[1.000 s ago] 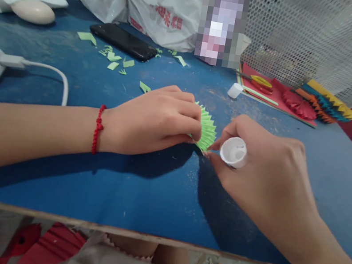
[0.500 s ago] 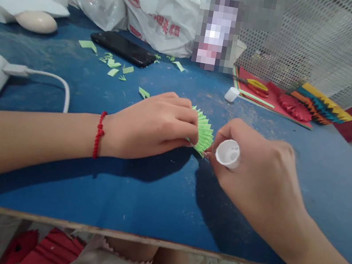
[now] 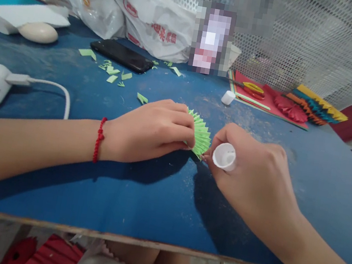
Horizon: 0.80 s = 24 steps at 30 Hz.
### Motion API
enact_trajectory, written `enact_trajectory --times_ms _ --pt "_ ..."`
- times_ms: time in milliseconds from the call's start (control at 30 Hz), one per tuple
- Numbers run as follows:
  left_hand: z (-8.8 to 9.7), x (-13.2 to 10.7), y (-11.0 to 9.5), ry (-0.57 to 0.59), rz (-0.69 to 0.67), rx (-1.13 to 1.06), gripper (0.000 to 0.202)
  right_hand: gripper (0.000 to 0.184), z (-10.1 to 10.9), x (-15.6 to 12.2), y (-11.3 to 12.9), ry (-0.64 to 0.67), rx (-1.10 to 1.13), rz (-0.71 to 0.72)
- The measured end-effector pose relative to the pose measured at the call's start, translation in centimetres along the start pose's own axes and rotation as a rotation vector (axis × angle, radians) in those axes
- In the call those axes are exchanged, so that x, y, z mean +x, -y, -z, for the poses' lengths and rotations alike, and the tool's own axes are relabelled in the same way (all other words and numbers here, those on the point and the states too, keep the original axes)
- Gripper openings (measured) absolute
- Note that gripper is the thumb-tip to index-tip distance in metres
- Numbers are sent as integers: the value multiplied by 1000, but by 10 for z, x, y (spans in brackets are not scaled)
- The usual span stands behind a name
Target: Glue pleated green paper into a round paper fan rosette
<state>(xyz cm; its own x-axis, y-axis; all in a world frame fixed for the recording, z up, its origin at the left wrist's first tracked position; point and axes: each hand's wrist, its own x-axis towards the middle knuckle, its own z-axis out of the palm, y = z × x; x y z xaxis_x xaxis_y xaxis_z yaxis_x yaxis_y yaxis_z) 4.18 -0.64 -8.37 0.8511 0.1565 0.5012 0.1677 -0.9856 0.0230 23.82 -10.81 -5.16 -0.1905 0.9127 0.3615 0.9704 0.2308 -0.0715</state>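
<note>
Mainly, the risk sits where the two hands meet. The left hand [image 3: 149, 132], wearing a red knotted cord bracelet [image 3: 99, 139], is curled closed around the inner edge of a bright green pleated paper fan [image 3: 200, 134], held close over the blue-painted tabletop [image 3: 162, 211] between both hands. The right hand [image 3: 256, 177] is mostly closed, cradling a small white plastic cup-shaped cap [image 3: 225, 156] open end up, while its fingertips [image 3: 206, 157] touch the fan's lower edge. If the left grip slackens, the pleats could spring apart; a careless push from those fingertips could crease or tear the thin paper points. Should the right hand tilt, the cap could drop or spill whatever it holds, which cannot be seen.
</note>
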Motion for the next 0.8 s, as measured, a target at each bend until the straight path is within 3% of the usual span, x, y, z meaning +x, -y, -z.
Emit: enact_trajectory --times_ms 800 --pt "0 1 -1 10 15 -23 23 10 2 3 1 35 -46 -14"
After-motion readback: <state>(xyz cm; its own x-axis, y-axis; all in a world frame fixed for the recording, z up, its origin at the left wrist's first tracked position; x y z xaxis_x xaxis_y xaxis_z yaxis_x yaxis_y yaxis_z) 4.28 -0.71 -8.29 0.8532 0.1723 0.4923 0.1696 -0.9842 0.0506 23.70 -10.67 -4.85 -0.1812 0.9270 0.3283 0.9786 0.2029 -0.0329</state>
